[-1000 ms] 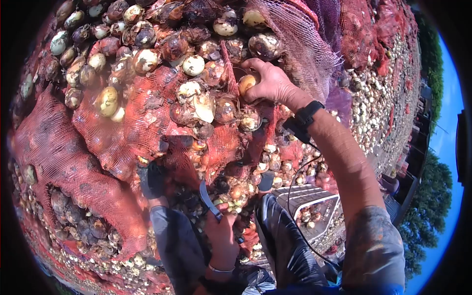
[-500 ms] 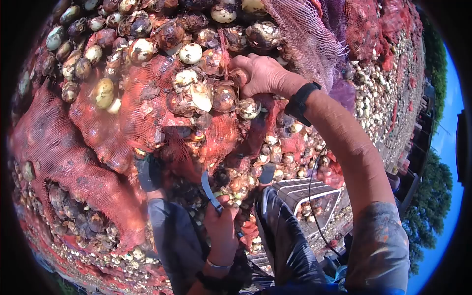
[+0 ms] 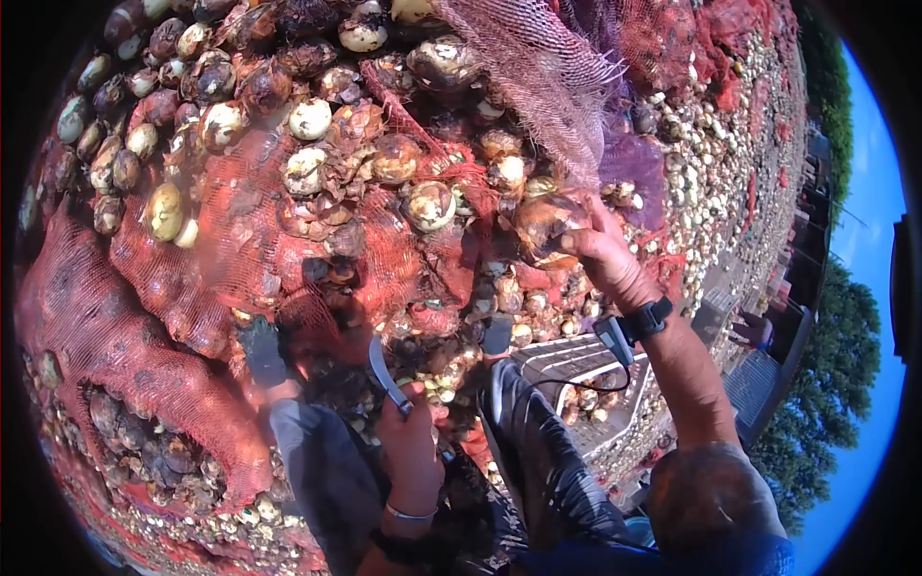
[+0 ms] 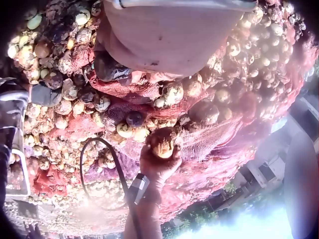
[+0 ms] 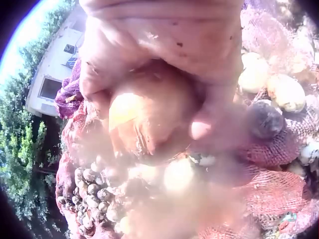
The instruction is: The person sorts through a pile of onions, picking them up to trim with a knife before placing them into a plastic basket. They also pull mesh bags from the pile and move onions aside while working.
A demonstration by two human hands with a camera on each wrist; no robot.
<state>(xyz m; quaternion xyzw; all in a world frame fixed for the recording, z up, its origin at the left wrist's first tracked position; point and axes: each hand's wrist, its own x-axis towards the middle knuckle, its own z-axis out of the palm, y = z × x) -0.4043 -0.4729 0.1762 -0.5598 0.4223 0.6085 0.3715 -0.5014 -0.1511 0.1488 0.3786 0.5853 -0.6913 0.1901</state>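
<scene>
My right hand (image 3: 610, 254) grips a large brown-skinned onion (image 3: 547, 228), thumb and fingers wrapped around its sides. Up close in the right wrist view, the onion (image 5: 149, 114) shows golden, peeling skin inside the curved fingers. Low in front of my legs, my left hand (image 3: 411, 446) holds a knife with a hooked blade (image 3: 377, 363), the blade pointing away from me. From the left wrist, the knife is out of sight; the bare palm (image 4: 159, 40) fills the top, and beyond it the right hand (image 4: 159, 167) carries the onion.
Loose onions (image 3: 226, 125) and red mesh sacks (image 3: 144, 326) heap up ahead and to the left. A purple mesh sack (image 3: 634, 178) lies beyond the right hand. Beside my knee stands a pale plastic crate (image 3: 576, 365). A cable (image 3: 586, 386) hangs from the right wrist.
The right hand has come away from the sacks, moving right and toward me with a large onion in its grip. The left hand keeps the knife in nearly the same spot.
</scene>
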